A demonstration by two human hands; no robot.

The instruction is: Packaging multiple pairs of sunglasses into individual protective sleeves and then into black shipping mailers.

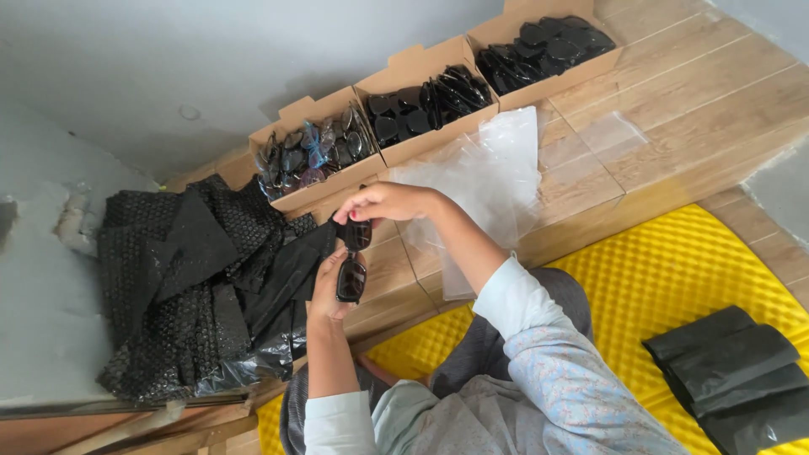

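We hold a pair of black sunglasses (pixel 351 257) just left of the middle of the frame, its dark lenses stacked one above the other so the frame stands on end. Our left hand (pixel 325 291) comes up from below, fingers curled around the lower lens and the frame's edge, thumb pressed against the side. Our right hand (pixel 389 202) reaches in from the right with the wrist bent, its fingertips pinched on the upper end of the sunglasses; red polish shows on one nail. Both hands are closed on the same pair.

Above the hands, along the grey wall, three open cardboard boxes run in a slanted row toward the upper right. The left box (pixel 313 152) holds sunglasses mixed with clear wrapping and a bit of blue; the middle box (pixel 425 101) and the right box (pixel 548 46) are packed with black sunglasses. A loose stack of clear plastic bags (pixel 484 181) lies on the wooden boards (pixel 674 109) just right of our right hand, touching the front of the boxes.

At the left of the frame sits a heap of black bubble-wrap pouches (pixel 181 286), close beside our left hand. In the lower right, a fanned stack of flat black pouches (pixel 737 371) rests on a yellow ribbed foam mat (pixel 640 278), well apart from both hands.
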